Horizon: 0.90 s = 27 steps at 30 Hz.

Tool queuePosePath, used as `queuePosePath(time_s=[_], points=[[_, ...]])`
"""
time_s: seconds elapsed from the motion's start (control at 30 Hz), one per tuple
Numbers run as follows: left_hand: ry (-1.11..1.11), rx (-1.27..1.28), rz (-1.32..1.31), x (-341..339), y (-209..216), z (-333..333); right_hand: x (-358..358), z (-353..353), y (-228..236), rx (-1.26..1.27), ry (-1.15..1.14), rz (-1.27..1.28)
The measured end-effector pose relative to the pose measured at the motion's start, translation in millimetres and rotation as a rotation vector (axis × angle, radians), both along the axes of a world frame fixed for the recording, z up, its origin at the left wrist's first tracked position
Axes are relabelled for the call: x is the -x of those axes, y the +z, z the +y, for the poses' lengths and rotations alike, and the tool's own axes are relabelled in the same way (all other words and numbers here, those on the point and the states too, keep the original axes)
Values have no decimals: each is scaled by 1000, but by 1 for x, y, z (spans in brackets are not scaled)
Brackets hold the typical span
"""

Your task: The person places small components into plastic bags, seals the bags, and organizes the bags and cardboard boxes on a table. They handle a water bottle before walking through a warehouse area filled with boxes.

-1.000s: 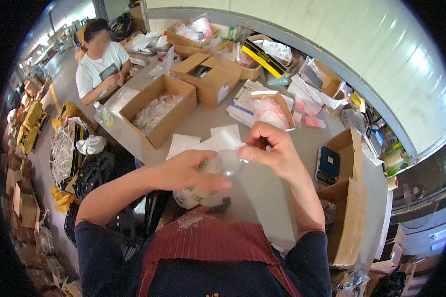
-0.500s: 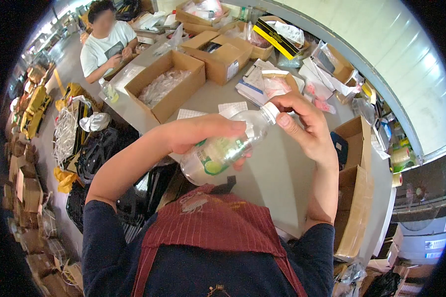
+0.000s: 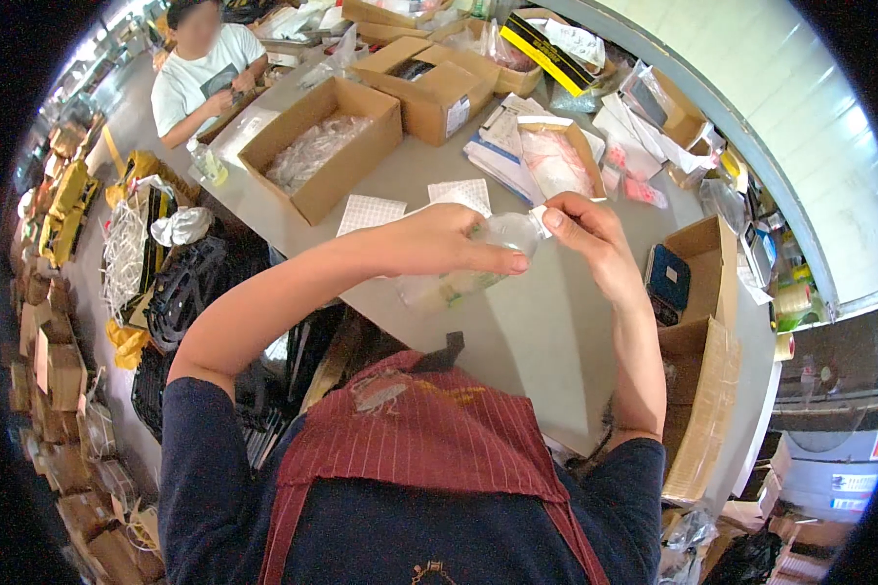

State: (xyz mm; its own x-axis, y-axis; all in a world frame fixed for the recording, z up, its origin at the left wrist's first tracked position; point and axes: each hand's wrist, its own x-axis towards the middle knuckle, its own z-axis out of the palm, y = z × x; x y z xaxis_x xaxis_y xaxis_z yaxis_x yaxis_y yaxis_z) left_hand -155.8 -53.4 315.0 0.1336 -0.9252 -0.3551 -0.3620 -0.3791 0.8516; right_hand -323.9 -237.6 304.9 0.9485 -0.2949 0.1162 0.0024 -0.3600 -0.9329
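A clear plastic bottle [image 3: 513, 232] with a green and white label lies tilted in front of me, its neck toward the right. My left hand [image 3: 451, 242] is wrapped around its body from above, hiding much of the label. The thumb and fingers of my right hand [image 3: 587, 237] close on the white cap [image 3: 539, 221] at the bottle's neck. Whether the cap is turned loose cannot be seen. Under the bottle is the grey table [image 3: 527, 341], with white gridded sheets [image 3: 461, 196] just beyond my left hand.
An open carton [image 3: 366, 166] of clear plastic bags stands at the far left, a second carton [image 3: 429, 112] beside it. Papers and a box of pinkish packets [image 3: 559, 164] lie ahead. Open cartons [image 3: 702, 409] line the right. A person [image 3: 200, 78] works across at far left.
The bottle has shifted a little down and my left hand now covers more of it. My right hand has stayed at the cap, its fingers drawn closer around it.
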Motion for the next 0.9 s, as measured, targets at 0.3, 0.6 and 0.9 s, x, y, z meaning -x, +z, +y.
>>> queuePosePath(time_s=[0.3,0.6,0.9], points=[[-12,84,-548,15,-42,-42,2,-26,-41,28,-190,-11],[121,205,-135,-3,-122,-70,6,-55,-59,944,-332,68],[360,158,-177,-11,-202,-8,26,-254,-78,1056,-868,578]])
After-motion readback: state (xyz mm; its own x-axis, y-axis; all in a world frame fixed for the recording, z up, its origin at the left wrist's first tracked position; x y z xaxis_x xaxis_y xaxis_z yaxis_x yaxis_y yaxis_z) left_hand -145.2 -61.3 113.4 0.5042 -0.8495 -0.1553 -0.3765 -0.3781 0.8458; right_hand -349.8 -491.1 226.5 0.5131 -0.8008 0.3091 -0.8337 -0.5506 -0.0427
